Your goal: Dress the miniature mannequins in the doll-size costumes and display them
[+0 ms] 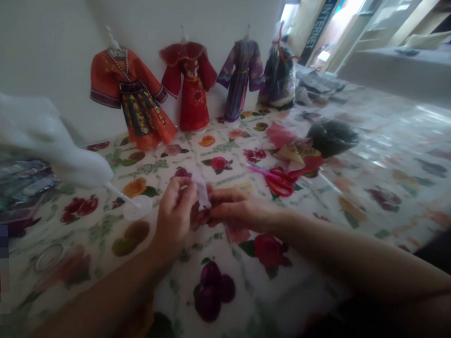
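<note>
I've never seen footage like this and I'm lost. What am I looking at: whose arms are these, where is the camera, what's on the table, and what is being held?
There is no machine here: these are a person's two bare arms, filmed by one camera worn on their head, looking forward and down. The left hand and right hand meet in the middle and pinch a small white piece, seemingly cloth. Below is a table with a fruit-printed cover. On it lie red-handled scissors and a heap of fabric scraps. By the wall stand doll-sized garments: an orange robe, a red robe and a purple robe.
</note>
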Demonstrator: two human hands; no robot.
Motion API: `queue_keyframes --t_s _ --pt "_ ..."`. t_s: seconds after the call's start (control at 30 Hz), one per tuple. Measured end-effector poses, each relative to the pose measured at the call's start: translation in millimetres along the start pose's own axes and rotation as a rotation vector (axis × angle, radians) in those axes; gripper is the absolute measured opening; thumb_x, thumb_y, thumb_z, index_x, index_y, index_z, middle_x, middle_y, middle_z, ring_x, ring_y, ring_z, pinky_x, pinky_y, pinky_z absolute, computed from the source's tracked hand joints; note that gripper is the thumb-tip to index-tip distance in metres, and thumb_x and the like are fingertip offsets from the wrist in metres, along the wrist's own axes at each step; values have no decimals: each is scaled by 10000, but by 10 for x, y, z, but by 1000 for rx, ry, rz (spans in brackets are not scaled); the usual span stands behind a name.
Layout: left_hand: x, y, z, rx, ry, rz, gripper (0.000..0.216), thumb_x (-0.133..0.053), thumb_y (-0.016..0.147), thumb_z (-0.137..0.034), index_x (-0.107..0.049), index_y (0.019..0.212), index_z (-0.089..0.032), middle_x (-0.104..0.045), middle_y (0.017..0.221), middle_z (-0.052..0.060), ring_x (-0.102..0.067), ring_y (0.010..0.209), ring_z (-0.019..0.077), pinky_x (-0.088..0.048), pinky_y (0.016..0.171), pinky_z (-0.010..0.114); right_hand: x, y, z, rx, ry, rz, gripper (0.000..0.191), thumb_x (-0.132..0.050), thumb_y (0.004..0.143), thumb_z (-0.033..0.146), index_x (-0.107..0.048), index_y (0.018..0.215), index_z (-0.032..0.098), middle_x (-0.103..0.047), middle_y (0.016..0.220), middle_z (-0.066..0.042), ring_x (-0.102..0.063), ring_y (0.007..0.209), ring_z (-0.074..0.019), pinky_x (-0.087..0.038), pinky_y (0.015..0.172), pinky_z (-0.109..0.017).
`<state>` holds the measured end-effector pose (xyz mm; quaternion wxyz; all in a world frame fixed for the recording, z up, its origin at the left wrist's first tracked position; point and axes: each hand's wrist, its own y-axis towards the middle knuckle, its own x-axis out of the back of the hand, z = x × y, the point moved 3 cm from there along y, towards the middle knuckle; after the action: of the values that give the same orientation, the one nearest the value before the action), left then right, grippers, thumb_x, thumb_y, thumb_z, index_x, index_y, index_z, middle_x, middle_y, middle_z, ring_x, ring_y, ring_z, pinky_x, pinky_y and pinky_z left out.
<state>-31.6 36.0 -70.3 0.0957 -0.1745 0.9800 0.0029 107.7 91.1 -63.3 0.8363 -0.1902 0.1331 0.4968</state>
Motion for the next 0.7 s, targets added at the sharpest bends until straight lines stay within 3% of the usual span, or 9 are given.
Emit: queue_keyframes --t_s 0.33,0.5,0.7 --pt "5 0 31 25 5 5 215 -662 884 -410 -565 976 -242 -584 660 -40 -531 492 108 -440 453 219 -17 34 -39 -2 -11 -52 137 -738 856 303 -735 827 170 -725 773 0 -635 654 -76 -501 651 -191" --pt "39 60 -32 -11 -28 -56 180 -671 872 -371 -577 939 -233 -662 823 4 -629 702 150 -515 576 247 -24 -3 -9 -21 -15 -47 113 -717 879 268 -727 815 176 -700 725 15 -609 631 -70 -483 622 -181" --pt "-2 76 -101 90 -167 -46 159 -668 856 -310 -554 922 -222 -702 907 20 -682 847 185 -548 644 264 4 5 -82 -47 30 -11 47 -720 870 233 -744 870 192 -738 830 9 -668 718 -69 -504 686 -169"
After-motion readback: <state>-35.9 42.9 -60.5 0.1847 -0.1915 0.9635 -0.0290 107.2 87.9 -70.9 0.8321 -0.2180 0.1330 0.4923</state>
